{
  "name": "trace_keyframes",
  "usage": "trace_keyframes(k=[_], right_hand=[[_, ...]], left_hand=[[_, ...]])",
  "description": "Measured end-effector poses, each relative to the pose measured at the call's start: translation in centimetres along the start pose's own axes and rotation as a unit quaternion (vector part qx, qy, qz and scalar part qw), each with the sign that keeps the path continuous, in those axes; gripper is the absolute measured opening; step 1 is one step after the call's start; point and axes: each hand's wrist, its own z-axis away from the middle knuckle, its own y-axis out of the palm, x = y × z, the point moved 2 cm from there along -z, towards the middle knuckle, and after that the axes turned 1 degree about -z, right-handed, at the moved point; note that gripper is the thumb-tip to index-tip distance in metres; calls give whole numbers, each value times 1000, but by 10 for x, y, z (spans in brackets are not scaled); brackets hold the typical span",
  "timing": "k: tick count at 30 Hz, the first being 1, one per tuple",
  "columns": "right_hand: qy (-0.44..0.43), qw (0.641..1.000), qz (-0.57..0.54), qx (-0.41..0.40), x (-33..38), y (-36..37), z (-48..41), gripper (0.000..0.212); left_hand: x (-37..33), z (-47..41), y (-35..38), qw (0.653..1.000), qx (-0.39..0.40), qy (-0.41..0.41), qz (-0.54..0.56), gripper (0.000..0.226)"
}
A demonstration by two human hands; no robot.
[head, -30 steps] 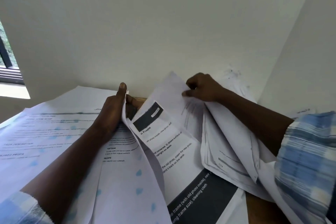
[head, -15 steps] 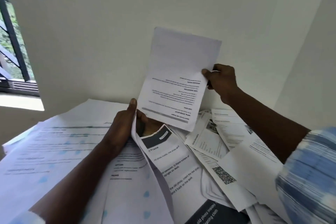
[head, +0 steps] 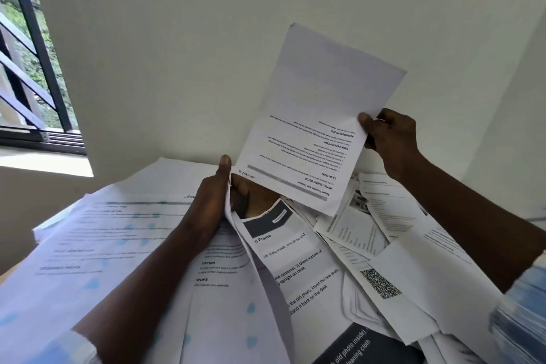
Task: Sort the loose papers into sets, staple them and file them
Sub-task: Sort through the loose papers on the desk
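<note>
My right hand [head: 388,139] pinches the right edge of a single printed sheet [head: 313,127] and holds it up in front of the wall, its text upside down to me. My left hand [head: 212,201] grips a bundle of printed sheets with blue droplet marks [head: 118,245], thumb on top and fingers curled under the bundle's right edge. A loose heap of papers [head: 369,245] covers the desk below, among them a sheet with a dark header reading "Frame" [head: 280,242] and one with a QR code [head: 381,284].
A white wall [head: 177,53] rises right behind the desk, and a side wall closes in on the right. A barred window [head: 26,68] sits at the left. My checked blue sleeve [head: 523,313] shows at the lower right.
My right hand has lifted one sheet out of the heap and raised it in front of the wall. My left hand has kept its grip on the bundle.
</note>
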Motion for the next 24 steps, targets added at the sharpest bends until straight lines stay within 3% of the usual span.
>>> trace_keyframes(k=[3, 4, 8, 11, 14, 17, 19, 21, 23, 24], right_hand=[[8, 1000, -20, 7, -4, -7, 6, 66], [11, 1000, -23, 5, -4, -10, 9, 66], [43, 999, -17, 4, -5, -22, 15, 25], [88, 984, 113, 107, -2, -51, 21, 6], [114, 886, 340, 294, 10, -99, 33, 11], [171, 768, 498, 365, 12, -137, 41, 12], [169, 684, 616, 352, 1, -153, 31, 29], [152, 598, 724, 308, -1, -151, 25, 27], [81, 529, 807, 248, 8, -137, 21, 52], [20, 515, 828, 224, 14, -120, 22, 57]], left_hand=[[-3, 3, 3, 1000, 19, 1, 12, 85], [-5, 4, 4, 1000, 19, -1, 12, 85], [-11, 6, 8, 1000, 4, -2, 5, 77], [-12, 5, 8, 1000, -1, -12, 4, 75], [-14, 7, 11, 1000, 13, -6, 16, 81], [-14, 7, 13, 1000, -4, -12, 15, 76], [-14, 6, 13, 1000, -5, -16, 20, 74], [-15, 7, 15, 1000, -2, -15, 21, 78], [-12, 6, 14, 1000, -1, -14, 27, 78], [-10, 5, 13, 999, 1, -11, 31, 78]])
